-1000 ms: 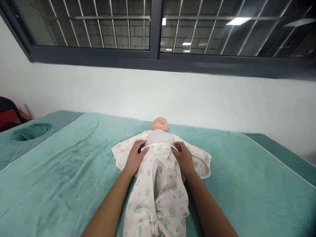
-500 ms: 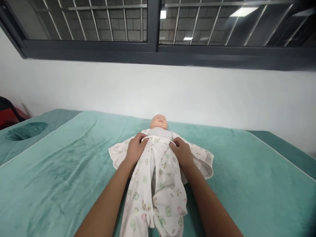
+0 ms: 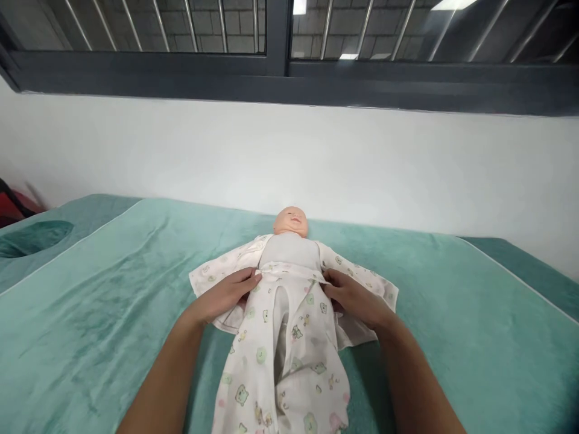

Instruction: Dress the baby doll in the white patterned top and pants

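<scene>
A baby doll (image 3: 290, 221) lies on its back with its head toward the wall. Its torso is pale grey, and an open white printed jacket (image 3: 226, 262) spreads out at both sides. White baby trousers (image 3: 294, 349) with green and pink animal prints cover its lower body, the waistband at the belly. My left hand (image 3: 230, 292) pinches the waistband at the doll's left-of-picture side. On the opposite side my right hand (image 3: 350, 295) has its fingers closed at the waistband edge, fingertips partly hidden by the cloth. The doll's legs are hidden in the trousers.
A teal plush cover (image 3: 113, 313) spreads over the bed, with an oval hole (image 3: 38, 237) at the left. Behind stands a white wall (image 3: 289, 157) under a dark window frame (image 3: 280, 84). A red and black object (image 3: 13, 205) sits at the far left.
Both hands have moved down and apart with the waistband, which now lies lower and wider on the belly. More of the grey torso shows. The view has tilted down slightly.
</scene>
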The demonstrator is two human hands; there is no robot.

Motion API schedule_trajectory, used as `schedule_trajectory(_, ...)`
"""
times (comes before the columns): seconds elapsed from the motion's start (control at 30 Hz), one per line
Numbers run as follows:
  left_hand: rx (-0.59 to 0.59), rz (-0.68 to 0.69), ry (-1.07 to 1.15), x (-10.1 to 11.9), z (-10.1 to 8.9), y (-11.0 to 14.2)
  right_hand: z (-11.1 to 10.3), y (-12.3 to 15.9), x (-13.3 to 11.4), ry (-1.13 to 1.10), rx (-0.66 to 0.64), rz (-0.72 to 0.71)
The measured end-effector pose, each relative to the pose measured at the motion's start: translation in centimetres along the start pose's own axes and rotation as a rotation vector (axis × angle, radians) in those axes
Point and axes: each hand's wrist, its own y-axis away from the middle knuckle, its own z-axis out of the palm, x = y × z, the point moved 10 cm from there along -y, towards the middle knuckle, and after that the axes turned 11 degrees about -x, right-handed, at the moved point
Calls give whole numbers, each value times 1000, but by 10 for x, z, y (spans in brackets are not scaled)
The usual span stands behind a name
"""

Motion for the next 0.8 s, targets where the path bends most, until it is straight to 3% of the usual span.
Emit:
schedule_trajectory(0.1, -281, -126, 125, -10, 24, 3, -3, 4, -3, 55, 1, -41)
schedule_trajectory(0.23, -428, -153, 251, -16, 35, 9, -3, 7, -8, 129, 4, -45)
schedule_trajectory(0.43, -408, -122, 214, -17, 36, 13, 7, 6, -7, 25, -34, -8)
schedule_trajectory(0.63, -382, -13, 211, -11, 35, 13, 20, 7, -10, -204, -91, -65)
schedule_trajectory(0.8, -342, 85, 205, -4, 30, 13, 17, 9, -7, -314, -61, -114)
